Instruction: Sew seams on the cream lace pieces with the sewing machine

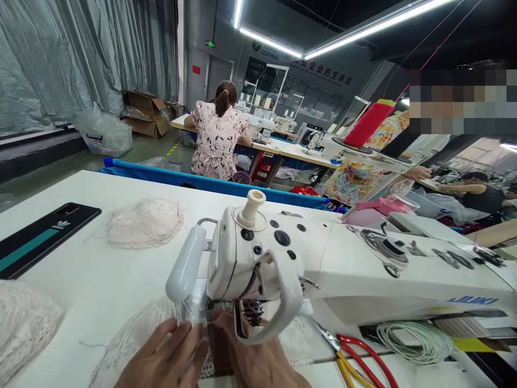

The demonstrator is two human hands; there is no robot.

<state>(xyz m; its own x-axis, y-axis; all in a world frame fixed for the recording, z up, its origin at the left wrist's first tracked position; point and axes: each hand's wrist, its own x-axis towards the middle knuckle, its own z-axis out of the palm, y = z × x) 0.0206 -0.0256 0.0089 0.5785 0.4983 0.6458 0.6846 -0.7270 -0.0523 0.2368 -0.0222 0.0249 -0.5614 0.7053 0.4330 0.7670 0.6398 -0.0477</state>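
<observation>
Beneath the head of a white sewing machine [343, 258] lies a white lace piece [139, 328] with loose threads along it. My left hand [169, 353] presses the lace with bent fingertips, left of the needle area. My right hand [262, 358] is closed in at the needle area, one finger reaching towards the presser foot; its other fingers are partly hidden by the curved white guard [288, 296]. The lace also shows to the right of this hand. Both hands are on the lace. The needle itself is hidden.
More lace pieces [145, 222] and a black phone [48, 237] lie on the left. Red-and-yellow-handled pliers [355, 358] and a coiled pale cord [416, 342] lie right. A red thread cone [369, 124] stands behind. A person [220, 132] sits at another table ahead.
</observation>
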